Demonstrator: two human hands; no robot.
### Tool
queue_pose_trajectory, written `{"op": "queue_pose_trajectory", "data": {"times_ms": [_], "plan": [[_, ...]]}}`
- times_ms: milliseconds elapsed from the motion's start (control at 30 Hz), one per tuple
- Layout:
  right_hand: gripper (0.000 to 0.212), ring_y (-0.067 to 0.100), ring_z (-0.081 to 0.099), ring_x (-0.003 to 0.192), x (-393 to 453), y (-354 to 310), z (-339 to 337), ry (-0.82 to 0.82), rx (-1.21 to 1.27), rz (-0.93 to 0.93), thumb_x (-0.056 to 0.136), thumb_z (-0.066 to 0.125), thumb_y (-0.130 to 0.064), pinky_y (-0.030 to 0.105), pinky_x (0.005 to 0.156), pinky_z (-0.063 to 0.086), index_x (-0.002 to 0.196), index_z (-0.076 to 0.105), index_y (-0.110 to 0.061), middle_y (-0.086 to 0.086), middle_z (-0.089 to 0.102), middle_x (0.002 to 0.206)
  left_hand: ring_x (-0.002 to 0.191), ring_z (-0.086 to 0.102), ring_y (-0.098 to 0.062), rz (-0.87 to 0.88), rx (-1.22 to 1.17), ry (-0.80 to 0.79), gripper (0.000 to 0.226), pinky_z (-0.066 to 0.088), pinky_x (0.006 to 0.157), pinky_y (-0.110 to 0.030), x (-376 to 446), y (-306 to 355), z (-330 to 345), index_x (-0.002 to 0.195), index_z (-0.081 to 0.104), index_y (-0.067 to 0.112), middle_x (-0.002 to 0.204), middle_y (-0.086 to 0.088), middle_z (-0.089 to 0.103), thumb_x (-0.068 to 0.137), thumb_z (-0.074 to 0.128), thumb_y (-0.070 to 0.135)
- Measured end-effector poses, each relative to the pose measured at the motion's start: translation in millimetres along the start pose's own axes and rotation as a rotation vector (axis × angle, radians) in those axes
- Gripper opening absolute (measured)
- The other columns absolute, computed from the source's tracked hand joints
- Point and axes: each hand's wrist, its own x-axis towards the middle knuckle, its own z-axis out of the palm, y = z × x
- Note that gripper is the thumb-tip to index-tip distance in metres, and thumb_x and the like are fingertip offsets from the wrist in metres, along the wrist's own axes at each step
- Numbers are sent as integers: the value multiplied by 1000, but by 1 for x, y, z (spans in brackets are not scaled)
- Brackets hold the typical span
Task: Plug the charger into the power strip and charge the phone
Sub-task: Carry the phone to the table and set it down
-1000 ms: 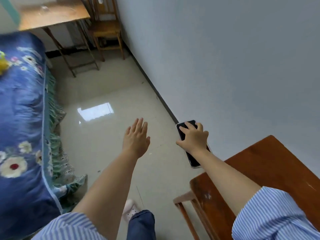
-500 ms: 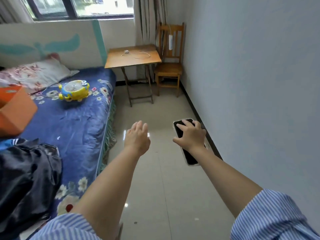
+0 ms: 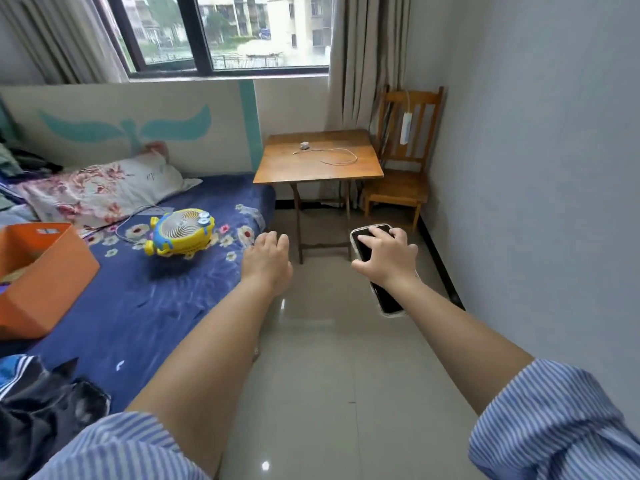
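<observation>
Bright daylight via window (image 3: 225, 32), floor (image 3: 311, 375) glare, wide-angle edge warp

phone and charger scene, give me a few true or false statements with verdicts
1. The right hand holds the phone. True.
2. The charger is plugged into the power strip. False: the charger lies on the folding table with its cable, apart from the strip.
3. The power strip hangs on the back of the wooden chair. True.
4. The left hand holds the cable. False: it is empty, fingers loosely spread.
5. The yellow fan stands on the table. False: it lies on the bed.
</observation>
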Motion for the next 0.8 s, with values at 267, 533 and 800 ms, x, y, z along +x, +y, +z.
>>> {"op": "queue_pose_trajectory", "data": {"times_ms": [267,533,800], "plan": [[51,32,28,128,207,-15,41,-44,-28,-45,75,61,-35,48,95,34,123,50,-24,-5,45,138,137,24,-27,-32,31,16,49,36,103,-43,198,-61,28,133,33,9,148,-13,29,89,47,23],[52,31,27,130,415,-47,86,-49,-31,-5,75,60,-36,49,97,33,125,48,-26,-3,41,143,138,23,-27,-9,45,-13,51,37,102,-42,409,-127,50,136,29,9,150,-12,27,91,45,24],[52,28,30,127,587,-45,134,-74,-57,3,74,60,-38,46,95,35,124,49,-27,-5,42,142,133,29,-27,24,42,-79,45,38,100,-40,580,-156,89,132,33,10,144,-10,33,91,43,25]]}}
